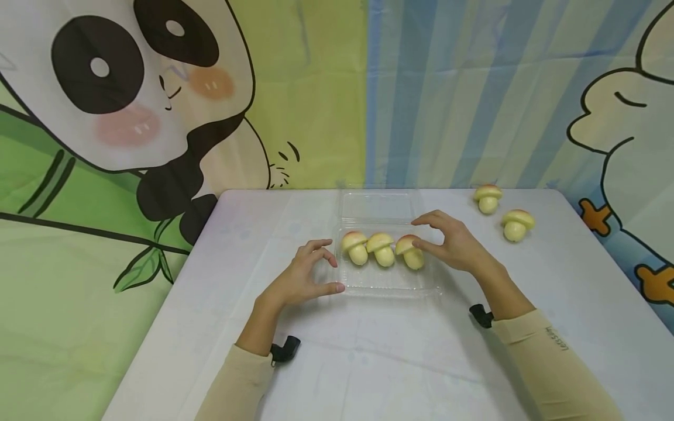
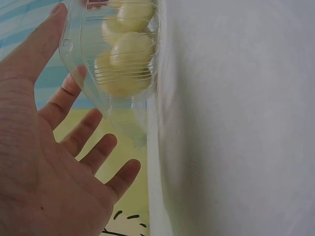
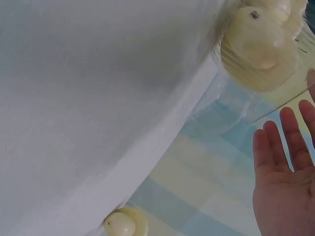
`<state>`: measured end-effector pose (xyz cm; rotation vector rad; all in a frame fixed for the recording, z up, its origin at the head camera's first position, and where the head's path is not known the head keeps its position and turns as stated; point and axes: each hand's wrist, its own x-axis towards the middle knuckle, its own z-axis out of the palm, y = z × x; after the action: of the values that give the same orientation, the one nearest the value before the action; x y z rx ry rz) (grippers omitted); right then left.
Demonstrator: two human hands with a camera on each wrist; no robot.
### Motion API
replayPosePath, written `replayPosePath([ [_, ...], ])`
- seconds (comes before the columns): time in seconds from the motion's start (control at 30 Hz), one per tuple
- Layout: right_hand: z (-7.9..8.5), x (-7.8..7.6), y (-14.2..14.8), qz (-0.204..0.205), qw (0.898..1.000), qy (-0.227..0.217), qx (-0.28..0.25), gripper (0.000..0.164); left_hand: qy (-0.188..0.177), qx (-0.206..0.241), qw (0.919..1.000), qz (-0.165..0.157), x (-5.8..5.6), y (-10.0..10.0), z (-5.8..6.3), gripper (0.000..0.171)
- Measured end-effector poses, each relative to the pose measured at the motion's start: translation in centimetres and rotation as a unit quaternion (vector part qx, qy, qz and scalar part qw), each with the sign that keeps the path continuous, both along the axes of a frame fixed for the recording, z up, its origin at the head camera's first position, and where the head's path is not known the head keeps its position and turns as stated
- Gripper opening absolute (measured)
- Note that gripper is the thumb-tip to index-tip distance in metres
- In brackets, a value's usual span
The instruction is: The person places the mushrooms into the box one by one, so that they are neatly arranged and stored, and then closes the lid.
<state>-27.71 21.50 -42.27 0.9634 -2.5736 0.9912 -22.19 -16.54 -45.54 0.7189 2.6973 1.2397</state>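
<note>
A clear plastic clamshell box [image 1: 387,283] lies with its lid [image 1: 376,206] folded back on the table. In its tray, side by side, sit a left mushroom [image 1: 355,248], a middle mushroom [image 1: 381,249] and a right mushroom [image 1: 409,252], each with a pale yellow stem and a red-tinged cap. My left hand [image 1: 302,275] is at the tray's left side, fingers spread, thumb by the front corner; the left wrist view has its fingertips right at the rim. Over the right side reaches my right hand [image 1: 453,242], its thumb overlapping the right mushroom's cap in the head view, nothing gripped.
Two more mushrooms stand at the table's back right, one farther back [image 1: 488,199] and one nearer [image 1: 517,225]. The white table [image 1: 337,356] ends against a cartoon-printed curtain [image 1: 310,93]. A small black camera [image 1: 285,349] sits on the left wrist, another [image 1: 481,316] on the right.
</note>
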Motion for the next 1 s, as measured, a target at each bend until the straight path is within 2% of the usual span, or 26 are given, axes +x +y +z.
replayPosePath([
  [0.37,-0.2,0.1,2.5,-0.043,0.999,-0.01,0.004,0.039,-0.006,-0.002,1.0,0.0,-0.1,0.1,-0.1,0.052],
  [0.8,0.9,-0.3,5.8,-0.087,0.996,0.017,0.02,0.043,-0.008,-0.009,0.9999,0.004,-0.1,0.0,0.1,0.053],
  [1.0,0.4,-0.6,7.9,-0.102,0.994,0.04,0.019,0.048,-0.001,-0.008,1.0,0.005,-0.1,0.0,0.0,0.052],
])
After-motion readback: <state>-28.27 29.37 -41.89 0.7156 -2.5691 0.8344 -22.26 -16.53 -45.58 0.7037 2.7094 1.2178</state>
